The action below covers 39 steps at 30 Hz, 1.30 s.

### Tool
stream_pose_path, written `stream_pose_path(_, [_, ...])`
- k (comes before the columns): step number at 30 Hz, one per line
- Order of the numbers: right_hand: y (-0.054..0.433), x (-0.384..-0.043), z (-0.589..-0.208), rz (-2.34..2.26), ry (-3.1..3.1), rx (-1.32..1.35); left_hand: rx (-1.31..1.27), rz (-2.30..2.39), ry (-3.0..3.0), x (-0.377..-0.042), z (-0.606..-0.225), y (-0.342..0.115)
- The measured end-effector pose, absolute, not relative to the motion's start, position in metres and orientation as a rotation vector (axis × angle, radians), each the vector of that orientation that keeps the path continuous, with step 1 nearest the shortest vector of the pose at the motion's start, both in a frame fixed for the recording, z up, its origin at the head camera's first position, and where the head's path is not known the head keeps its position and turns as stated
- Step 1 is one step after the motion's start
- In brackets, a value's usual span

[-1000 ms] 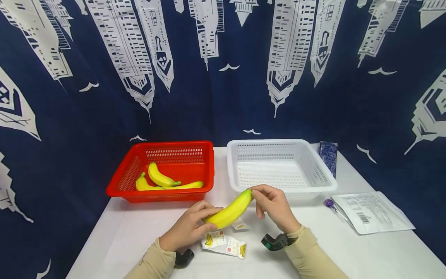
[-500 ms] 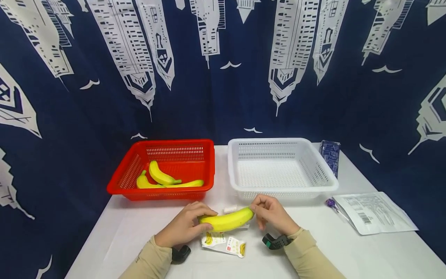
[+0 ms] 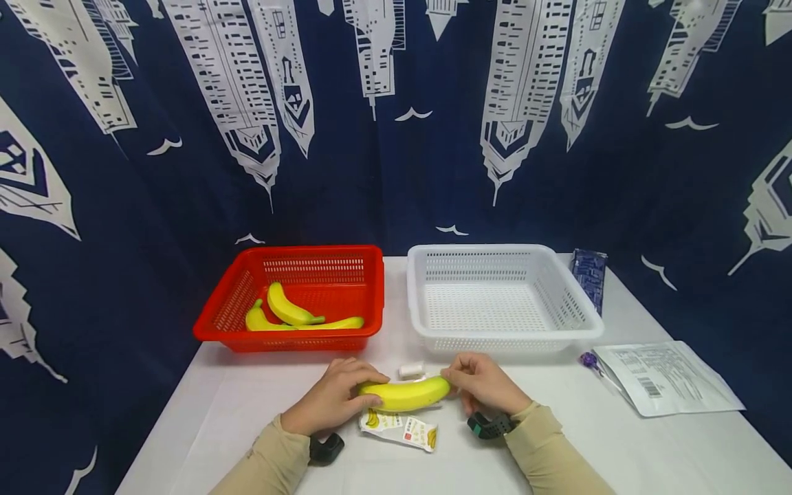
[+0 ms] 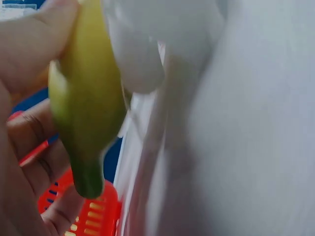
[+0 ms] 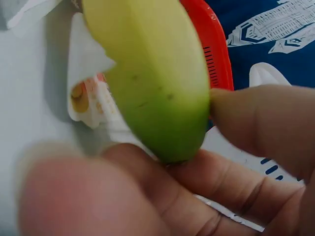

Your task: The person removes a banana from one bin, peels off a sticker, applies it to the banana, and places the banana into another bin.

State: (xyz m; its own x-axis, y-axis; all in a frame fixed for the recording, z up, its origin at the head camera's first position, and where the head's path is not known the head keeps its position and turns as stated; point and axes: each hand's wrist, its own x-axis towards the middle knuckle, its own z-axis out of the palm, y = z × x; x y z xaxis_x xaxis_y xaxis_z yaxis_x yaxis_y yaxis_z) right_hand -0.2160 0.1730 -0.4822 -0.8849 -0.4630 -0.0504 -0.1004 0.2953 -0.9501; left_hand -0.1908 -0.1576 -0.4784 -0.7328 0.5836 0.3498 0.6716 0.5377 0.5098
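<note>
A yellow banana (image 3: 405,396) lies level, low over the table and held at both ends. My left hand (image 3: 334,397) grips its stem end, thumb in front and fingers behind; in the left wrist view the green stem (image 4: 89,179) sticks out past the fingers. At the other end, my right hand (image 3: 489,381) pinches the greenish tip, seen close in the right wrist view with fingers (image 5: 231,182) around it. Just in front of the banana is a white packet (image 3: 399,431) printted with bananas. Another small white wrapped piece (image 3: 411,371) shows behind it, partly covered.
At the back left stands a red basket (image 3: 284,340) with several bananas (image 3: 291,309) inside. Beside it is a white basket (image 3: 504,337). To the right are a purple lollipop (image 3: 589,360), a silvery pouch (image 3: 671,378) and a dark blue packet (image 3: 589,275).
Both hands have lowered the banana toward the table, and its right end has come down from a raised slant to level. The white piece behind it has come into view.
</note>
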Motion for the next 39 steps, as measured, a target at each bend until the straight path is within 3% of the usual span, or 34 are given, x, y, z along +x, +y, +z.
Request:
stream_pose_path(15, [0.169, -0.209, -0.480, -1.472, 2.404, -0.430, -1.018, -0.915, -2.692, -0.193, -0.488, -0.154])
stream_pose_path(24, [0.168, -0.210, -0.479, -1.444, 2.420, -0.451, -1.240, -0.711, -2.561, -0.181, -0.474, -0.152])
stream_pose_path(39, [0.170, -0.209, -0.478, -1.455, 2.412, -0.438, -1.373, -0.485, -2.441, -0.178, -0.473, -0.145])
